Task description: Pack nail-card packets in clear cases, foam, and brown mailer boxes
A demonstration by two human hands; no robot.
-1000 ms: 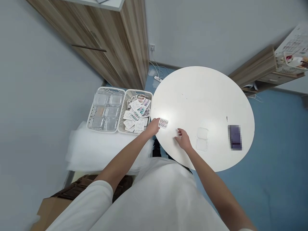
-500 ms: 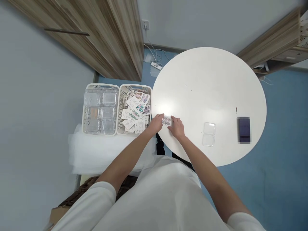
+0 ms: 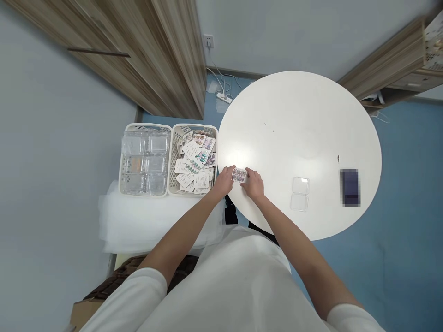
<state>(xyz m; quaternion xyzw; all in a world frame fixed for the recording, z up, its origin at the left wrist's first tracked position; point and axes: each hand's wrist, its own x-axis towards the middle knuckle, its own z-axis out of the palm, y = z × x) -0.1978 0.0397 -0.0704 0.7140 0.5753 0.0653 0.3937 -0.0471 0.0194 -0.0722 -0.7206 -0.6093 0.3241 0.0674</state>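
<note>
A small white card with rows of purplish nail-shaped pieces (image 3: 239, 175) is between my hands at the near left edge of the round white table (image 3: 301, 115). My left hand (image 3: 224, 181) grips its left side, fingers closed on it. On the right side my right hand (image 3: 254, 183) holds the same card between thumb and fingers. Farther right, a clear plastic case (image 3: 299, 194) lies unfolded on the table. Left of the table, a white basket (image 3: 170, 177) contains many similar cards, some with their printed backs up.
Another white basket (image 3: 120, 180) at the far left holds clear plastic cases (image 3: 157, 163). White wrapping material (image 3: 155, 221) lies in front of the baskets. A dark blurred rectangular object (image 3: 350, 186) rests at the table's right. A power strip (image 3: 224, 97) is on the floor behind.
The card's face with its purplish pieces shows more plainly between my hands. Both hands keep hold of it in nearly the same place. The view has shifted slightly.
</note>
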